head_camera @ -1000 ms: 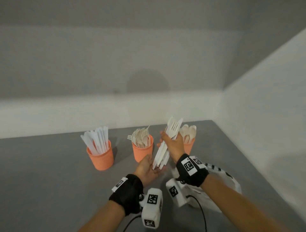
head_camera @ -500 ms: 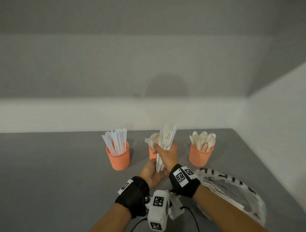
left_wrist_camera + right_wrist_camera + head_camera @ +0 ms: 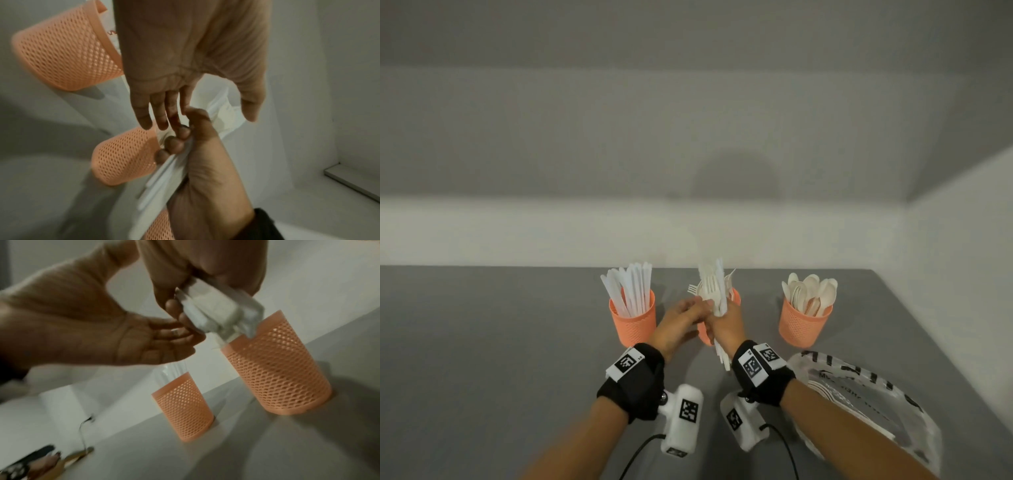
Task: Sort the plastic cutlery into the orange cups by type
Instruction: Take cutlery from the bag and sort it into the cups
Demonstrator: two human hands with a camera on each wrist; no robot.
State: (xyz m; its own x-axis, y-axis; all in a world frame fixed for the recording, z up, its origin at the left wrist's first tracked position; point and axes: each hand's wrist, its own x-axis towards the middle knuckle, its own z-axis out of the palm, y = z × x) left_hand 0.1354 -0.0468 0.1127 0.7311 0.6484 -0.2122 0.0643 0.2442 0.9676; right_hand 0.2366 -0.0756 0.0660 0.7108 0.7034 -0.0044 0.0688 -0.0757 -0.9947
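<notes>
Three orange mesh cups stand in a row on the grey table: the knife cup on the left, the fork cup in the middle, half hidden behind my hands, and the spoon cup on the right. My right hand grips a bundle of white cutlery upright in front of the fork cup; a fork and flat handles show in it. My left hand is open, its straight fingers reaching to the bundle beside the right hand's fingers. The fork cup stands just below the bundle.
A crumpled clear plastic bag with black print lies on the table at the right, close to my right forearm. Grey walls close off the back and right side. Bare grey tabletop stretches to the left.
Both hands have moved forward to the middle cup. The left hand rose from under the bundle's lower ends to its side. The bundle now stands more upright.
</notes>
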